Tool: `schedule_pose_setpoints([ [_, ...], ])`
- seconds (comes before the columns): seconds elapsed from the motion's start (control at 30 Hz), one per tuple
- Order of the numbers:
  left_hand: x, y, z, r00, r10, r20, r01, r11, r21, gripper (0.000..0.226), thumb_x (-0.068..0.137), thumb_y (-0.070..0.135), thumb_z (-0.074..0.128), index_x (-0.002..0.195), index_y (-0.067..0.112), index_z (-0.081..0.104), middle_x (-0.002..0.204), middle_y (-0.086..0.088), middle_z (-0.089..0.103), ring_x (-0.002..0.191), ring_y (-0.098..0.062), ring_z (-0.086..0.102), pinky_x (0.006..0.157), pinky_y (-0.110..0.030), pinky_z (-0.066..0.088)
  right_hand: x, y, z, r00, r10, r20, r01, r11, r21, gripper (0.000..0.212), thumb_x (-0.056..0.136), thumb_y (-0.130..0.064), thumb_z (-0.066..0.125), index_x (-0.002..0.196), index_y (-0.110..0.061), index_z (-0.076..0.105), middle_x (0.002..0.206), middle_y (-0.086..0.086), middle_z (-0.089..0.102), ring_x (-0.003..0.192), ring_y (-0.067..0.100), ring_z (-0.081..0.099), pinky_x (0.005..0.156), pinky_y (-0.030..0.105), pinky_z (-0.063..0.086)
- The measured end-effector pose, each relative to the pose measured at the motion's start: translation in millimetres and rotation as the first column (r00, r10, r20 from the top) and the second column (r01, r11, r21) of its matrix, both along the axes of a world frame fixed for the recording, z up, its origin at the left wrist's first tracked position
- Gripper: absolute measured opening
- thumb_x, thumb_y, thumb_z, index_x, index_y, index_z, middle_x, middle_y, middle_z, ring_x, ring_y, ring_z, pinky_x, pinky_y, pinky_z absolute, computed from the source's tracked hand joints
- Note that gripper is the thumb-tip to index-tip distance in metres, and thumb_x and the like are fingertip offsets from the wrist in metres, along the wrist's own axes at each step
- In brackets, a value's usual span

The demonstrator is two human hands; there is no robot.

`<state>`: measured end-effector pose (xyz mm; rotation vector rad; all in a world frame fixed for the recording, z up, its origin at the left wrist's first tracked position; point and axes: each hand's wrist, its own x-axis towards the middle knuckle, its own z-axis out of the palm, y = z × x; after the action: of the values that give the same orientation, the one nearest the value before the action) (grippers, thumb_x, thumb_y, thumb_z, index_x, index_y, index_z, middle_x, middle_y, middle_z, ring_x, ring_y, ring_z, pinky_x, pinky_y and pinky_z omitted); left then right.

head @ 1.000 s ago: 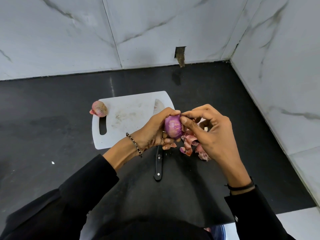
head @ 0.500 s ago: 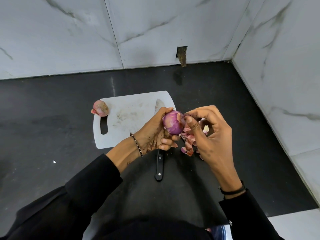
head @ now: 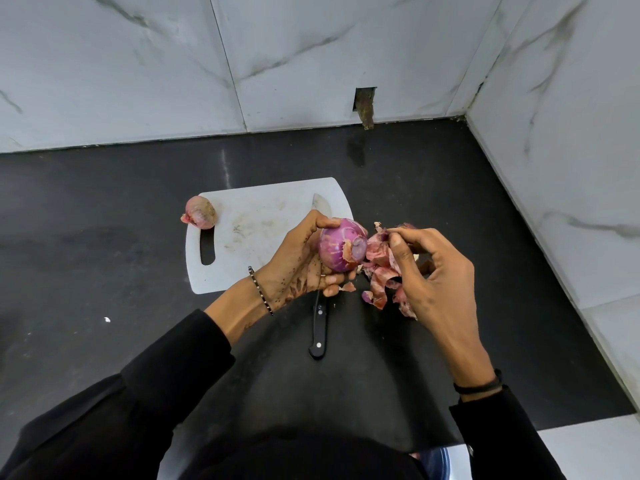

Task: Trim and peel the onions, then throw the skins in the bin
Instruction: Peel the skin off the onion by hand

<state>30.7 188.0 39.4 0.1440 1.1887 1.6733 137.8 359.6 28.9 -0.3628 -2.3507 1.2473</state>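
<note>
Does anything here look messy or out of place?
Mostly ordinary peeling mess. The skins pile on the counter beside the board, not on it. The knife lies half off the board, handle toward the person. A second onion sits at the board's far-left corner. A cut-out in the wall tile shows something brown.

Your left hand (head: 298, 261) covers the middle of the knife (head: 318, 329), its fingers (head: 333, 280) partly behind the onion (head: 341, 245). Your right hand (head: 436, 282) hides part of the skins (head: 378, 253). Blue thing (head: 433, 460) at bottom edge: cut off, unidentifiable.
</note>
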Motion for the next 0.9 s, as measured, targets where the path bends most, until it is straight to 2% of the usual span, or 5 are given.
schedule_pose_setpoints([
  [0.17, 4, 1, 1, 0.999, 0.016, -0.03, -0.014, 0.998, 0.068, 0.072, 0.071, 0.043, 0.056, 0.13, 0.002, 0.049, 0.086, -0.022, 0.056, 0.055, -0.02, 0.052, 0.047, -0.025, 0.048, 5, 4, 1, 0.999, -0.042, 0.033, 0.041, 0.999, 0.029, 0.013, 0.09, -0.023, 0.077, 0.102, -0.027, 0.077, 0.094, -0.016, 0.069, 0.084, 0.007, 0.065, 0.068, 0.024, 0.052],
  [0.33, 5, 3, 4, 0.998, 0.011, -0.058, -0.005, 0.995, 0.104, 0.073, 0.074, 0.041, 0.055, 0.135, 0.001, 0.047, 0.099, -0.023, 0.057, 0.065, -0.025, 0.046, 0.05, -0.027, 0.049, 9, 0, 14, 1.0, -0.013, 0.006, 0.013, 0.999, -0.031, 0.011, 0.098, -0.028, 0.067, 0.106, -0.028, 0.075, 0.096, -0.017, 0.071, 0.09, 0.006, 0.067, 0.071, 0.031, 0.055],
  [0.53, 8, 5, 10, 0.993, 0.013, -0.117, 0.001, 0.993, 0.118, 0.059, 0.078, 0.038, 0.056, 0.128, 0.007, 0.055, 0.102, -0.011, 0.063, 0.073, -0.019, 0.058, 0.061, -0.034, 0.052, 13, -10, 30, 0.964, 0.187, -0.191, -0.175, 0.982, 0.076, 0.023, 0.087, -0.023, 0.079, 0.108, -0.012, 0.077, 0.102, -0.003, 0.069, 0.097, 0.015, 0.067, 0.078, 0.021, 0.05],
  [0.67, 8, 7, 13, 0.986, 0.041, -0.16, -0.03, 0.997, 0.069, 0.073, 0.073, 0.04, 0.061, 0.138, 0.007, 0.048, 0.113, -0.015, 0.059, 0.077, -0.017, 0.064, 0.078, -0.045, 0.054, 11, -11, 26, 0.954, 0.194, -0.23, -0.157, 0.973, 0.172, 0.033, 0.083, -0.022, 0.082, 0.112, -0.01, 0.077, 0.104, 0.001, 0.067, 0.099, 0.013, 0.065, 0.083, 0.017, 0.049],
  [0.9, 8, 3, 14, 0.972, 0.081, -0.222, -0.066, 0.995, 0.077, 0.065, 0.072, 0.037, 0.065, 0.133, 0.019, 0.055, 0.127, -0.017, 0.058, 0.098, -0.024, 0.066, 0.091, -0.054, 0.053, 13, -13, 16, 0.937, 0.164, -0.308, -0.149, 0.986, 0.072, 0.025, 0.081, -0.013, 0.084, 0.105, -0.008, 0.079, 0.102, 0.004, 0.072, 0.095, 0.023, 0.069, 0.08, 0.038, 0.057],
])
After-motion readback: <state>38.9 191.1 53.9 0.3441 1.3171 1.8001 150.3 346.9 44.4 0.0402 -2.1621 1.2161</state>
